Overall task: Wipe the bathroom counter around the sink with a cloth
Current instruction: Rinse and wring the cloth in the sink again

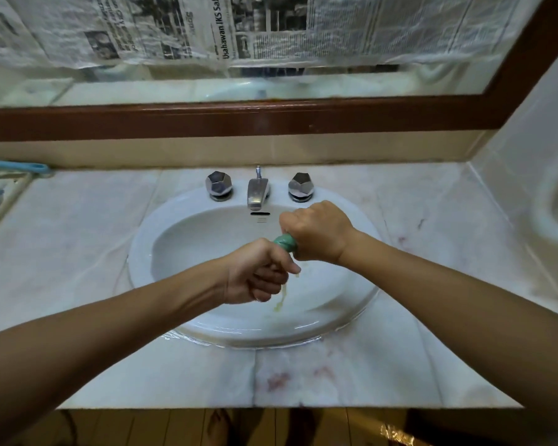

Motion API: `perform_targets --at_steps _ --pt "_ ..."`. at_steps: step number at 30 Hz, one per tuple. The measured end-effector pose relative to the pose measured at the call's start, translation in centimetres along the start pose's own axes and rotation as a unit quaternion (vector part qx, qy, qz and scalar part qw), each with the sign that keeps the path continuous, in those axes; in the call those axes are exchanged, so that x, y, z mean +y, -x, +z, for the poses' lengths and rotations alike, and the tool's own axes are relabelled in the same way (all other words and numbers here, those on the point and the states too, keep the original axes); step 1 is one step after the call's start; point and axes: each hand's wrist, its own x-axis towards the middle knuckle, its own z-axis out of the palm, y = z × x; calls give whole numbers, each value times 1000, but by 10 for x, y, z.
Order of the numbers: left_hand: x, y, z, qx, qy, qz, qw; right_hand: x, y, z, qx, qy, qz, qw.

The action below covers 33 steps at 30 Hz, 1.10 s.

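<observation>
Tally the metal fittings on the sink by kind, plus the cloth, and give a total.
Faceted tap knobs: 2, left and right
Faucet spout: 1
Green cloth, twisted between both hands over the sink: 1
Total: 4

Cloth (285, 243): green, twisted into a tight roll, gripped at both ends in my fists over the sink, only a short middle section showing; yellowish water trickles from it into the bowl.

Sink (207, 329): white oval basin set in the counter, wet.

Counter (87, 252): pale marble, glossy, with reddish stains at the front edge and to my right of the sink.
</observation>
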Motion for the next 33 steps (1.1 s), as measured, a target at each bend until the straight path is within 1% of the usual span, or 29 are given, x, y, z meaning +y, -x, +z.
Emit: perform_targets --at_steps 2,4,8,12,17,19,21,23,24,25,26,27,28,29,31,32,33 --pt "0 2 -1 -47 73 -10 996 0 -5 0 2 -7 -12 1000" --pt "0 3 -3 -93 122 -14 988 0 -8 -2 9 -9 -21 1000" --pt "2 1 -7 -190 186 -18 964 3 -12 -5 27 0 -18 999" --pt "9 -1 -11 -221 183 -19 958 3 -14 -11 28 14 -1 1000" --pt "15 1 -16 -242 179 -25 953 5 -17 -19 67 68 -9 995" --pt "16 0 -18 -239 170 -28 956 5 -17 -19 77 76 -12 994" --pt "18 1 -21 -202 131 -31 970 4 -16 -19 63 66 -6 996" --pt "21 4 -21 -123 18 -22 992 2 -10 -18 52 55 10 997" --pt "21 6 -21 -73 -61 -2 995 0 -5 -17 41 46 25 998" --pt "21 7 -20 -23 -145 27 989 -4 0 -19 10 37 46 998" --pt "19 7 -20 22 -226 56 972 -10 5 -24 -47 30 77 995" --pt "16 5 -19 55 -305 81 947 -15 10 -25 -112 18 123 986" --pt "13 3 -20 81 -387 102 913 -20 16 -26 -162 -5 168 972" --pt "7 -1 -22 104 -477 121 865 -25 22 -25 -202 -40 201 958" --pt "-8 -13 -27 141 -627 154 751 -32 35 -19 -260 -149 250 921" --pt "-16 -17 -30 152 -667 178 707 -35 42 -16 -281 -224 273 893" --pt "-25 -22 -32 160 -693 206 672 -38 49 -13 -294 -303 298 856"
